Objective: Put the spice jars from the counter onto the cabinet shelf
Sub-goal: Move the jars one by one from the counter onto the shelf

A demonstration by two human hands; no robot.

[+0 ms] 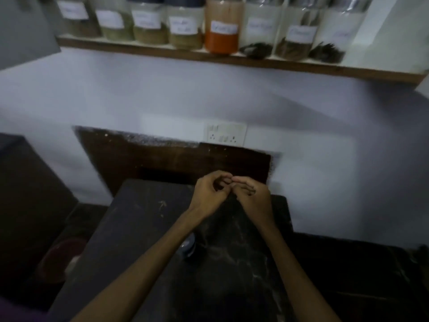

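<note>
The left hand [210, 194] and right hand [251, 196] meet above the far end of the dark counter [139, 228], fingertips touching each other. Both are loosely curled and neither grips a jar; whether some tiny thing sits between the fingers cannot be made out, since the frame is dim and blurred. Both forearms run in from the bottom edge, bare.

Under the left forearm, a small dark lid-like object [189, 246] lies on the counter, partly hidden by the arm; what it is stays unclear. To the left and lower, a reddish bowl [62, 259] sits in shadow.

Behind the hands a dark brown panel [162, 159] backs the counter, with a white socket plate [225, 134] on the wall just above it.

Higher up, the jars [185, 22] stand in a row on the wooden shelf [232, 58], touching side by side, their tops cut off by the frame. One holds orange powder [221, 41]; the labels are unreadable. A grey door [23, 31] is cut off at top left.
</note>
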